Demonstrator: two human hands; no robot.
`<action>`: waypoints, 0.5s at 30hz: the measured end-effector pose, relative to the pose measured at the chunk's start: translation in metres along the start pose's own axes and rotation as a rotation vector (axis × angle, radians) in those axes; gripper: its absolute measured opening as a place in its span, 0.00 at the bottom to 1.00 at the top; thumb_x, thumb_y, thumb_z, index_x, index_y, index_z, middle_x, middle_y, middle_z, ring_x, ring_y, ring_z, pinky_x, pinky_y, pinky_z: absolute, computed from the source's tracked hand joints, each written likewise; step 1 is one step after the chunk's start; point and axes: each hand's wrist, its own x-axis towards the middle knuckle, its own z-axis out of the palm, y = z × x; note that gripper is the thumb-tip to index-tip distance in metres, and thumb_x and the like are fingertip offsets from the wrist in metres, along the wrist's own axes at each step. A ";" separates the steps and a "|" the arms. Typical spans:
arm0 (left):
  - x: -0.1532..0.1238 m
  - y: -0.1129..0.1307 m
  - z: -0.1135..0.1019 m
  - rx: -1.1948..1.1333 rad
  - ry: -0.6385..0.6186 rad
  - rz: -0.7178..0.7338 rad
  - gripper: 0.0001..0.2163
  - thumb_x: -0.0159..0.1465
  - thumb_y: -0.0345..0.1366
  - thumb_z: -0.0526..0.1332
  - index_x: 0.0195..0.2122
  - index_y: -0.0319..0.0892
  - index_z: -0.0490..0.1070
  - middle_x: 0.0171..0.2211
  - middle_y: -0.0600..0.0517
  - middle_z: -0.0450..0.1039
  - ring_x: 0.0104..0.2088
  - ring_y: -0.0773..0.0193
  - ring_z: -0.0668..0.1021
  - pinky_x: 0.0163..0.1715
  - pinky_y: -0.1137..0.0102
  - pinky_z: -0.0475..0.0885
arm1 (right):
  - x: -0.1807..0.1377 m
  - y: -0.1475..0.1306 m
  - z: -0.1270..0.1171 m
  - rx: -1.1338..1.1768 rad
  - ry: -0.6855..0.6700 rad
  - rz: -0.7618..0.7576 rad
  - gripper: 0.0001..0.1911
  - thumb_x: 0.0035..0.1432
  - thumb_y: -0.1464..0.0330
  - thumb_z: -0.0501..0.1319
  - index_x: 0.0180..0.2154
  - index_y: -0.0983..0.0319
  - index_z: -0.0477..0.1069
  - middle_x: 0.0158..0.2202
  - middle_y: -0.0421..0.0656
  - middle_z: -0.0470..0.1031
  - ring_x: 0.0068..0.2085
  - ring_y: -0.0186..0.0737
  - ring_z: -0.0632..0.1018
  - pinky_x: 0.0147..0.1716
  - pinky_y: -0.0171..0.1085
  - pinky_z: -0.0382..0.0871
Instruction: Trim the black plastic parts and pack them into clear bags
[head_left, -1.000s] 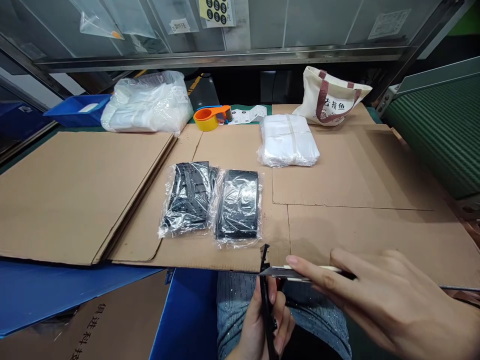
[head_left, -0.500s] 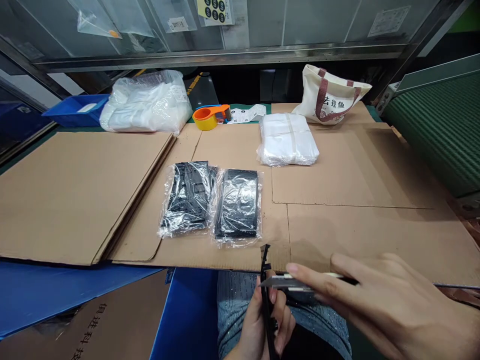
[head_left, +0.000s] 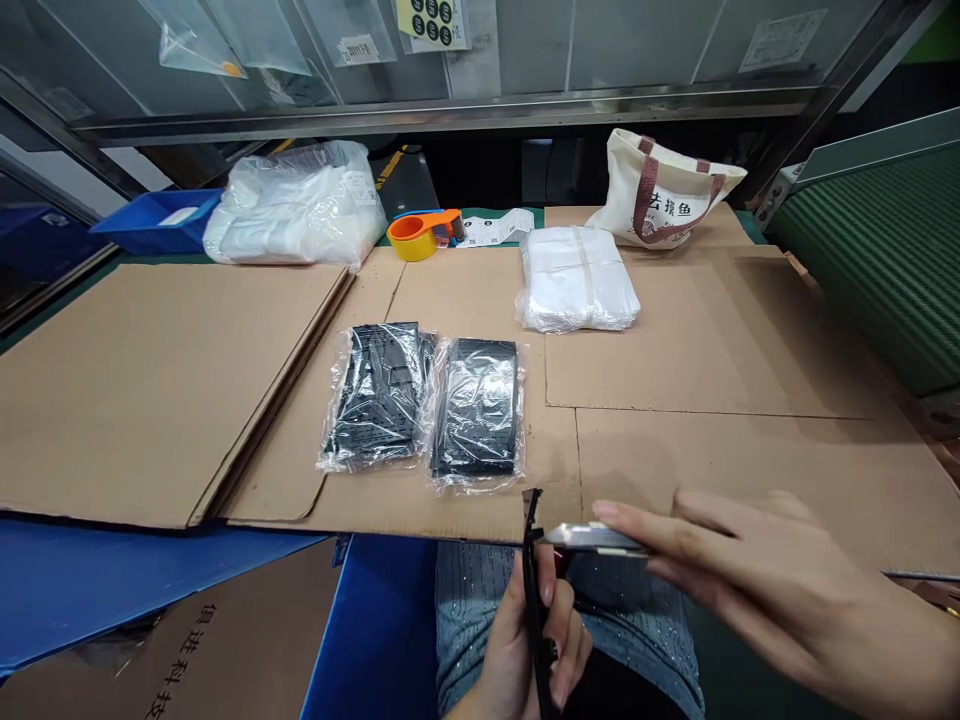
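Note:
Below the table's front edge, my left hand [head_left: 531,640] is closed around a thin black plastic part [head_left: 532,590], which stands upright, seen edge-on. My right hand [head_left: 780,590] comes in from the right, its fingers wrapped round a utility knife [head_left: 592,538] with the forefinger stretched along it. The blade tip points left and lies at the right edge of the black part; whether it touches cannot be made out. On the table beyond are two clear bags of black plastic parts, a left bag [head_left: 381,390] and a right bag [head_left: 477,410], side by side.
Cardboard sheets [head_left: 172,390] are stacked at left. Farther back stand a blue tray [head_left: 157,222], a large plastic-wrapped bundle [head_left: 296,205], a tape dispenser [head_left: 420,235], a pack of white bags [head_left: 577,280] and a cloth bag [head_left: 664,195]. A green conveyor belt [head_left: 885,240] borders the right side.
My right hand has drawn the knife a little right and up, so its blade no longer crosses the black part. My left hand stays nearly in place.

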 end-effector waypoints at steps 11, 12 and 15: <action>0.006 0.034 0.028 0.189 0.671 0.264 0.17 0.60 0.41 0.65 0.50 0.48 0.70 0.43 0.50 0.78 0.44 0.56 0.80 0.44 0.63 0.77 | -0.001 0.100 0.099 -0.058 0.239 0.413 0.18 0.67 0.68 0.51 0.54 0.66 0.69 0.31 0.45 0.71 0.34 0.41 0.74 0.32 0.38 0.71; 0.007 0.036 0.032 0.246 0.718 0.317 0.20 0.60 0.42 0.66 0.54 0.50 0.69 0.46 0.49 0.77 0.47 0.54 0.79 0.46 0.62 0.76 | -0.001 0.104 0.107 -0.080 0.258 0.425 0.17 0.67 0.69 0.51 0.53 0.67 0.69 0.32 0.46 0.71 0.35 0.42 0.74 0.34 0.39 0.71; 0.009 0.036 0.039 0.380 0.741 0.460 0.26 0.56 0.42 0.68 0.56 0.52 0.67 0.49 0.50 0.76 0.49 0.55 0.78 0.46 0.65 0.76 | -0.001 0.110 0.124 -0.094 0.303 0.463 0.17 0.66 0.69 0.52 0.52 0.67 0.71 0.34 0.49 0.71 0.38 0.45 0.71 0.38 0.44 0.71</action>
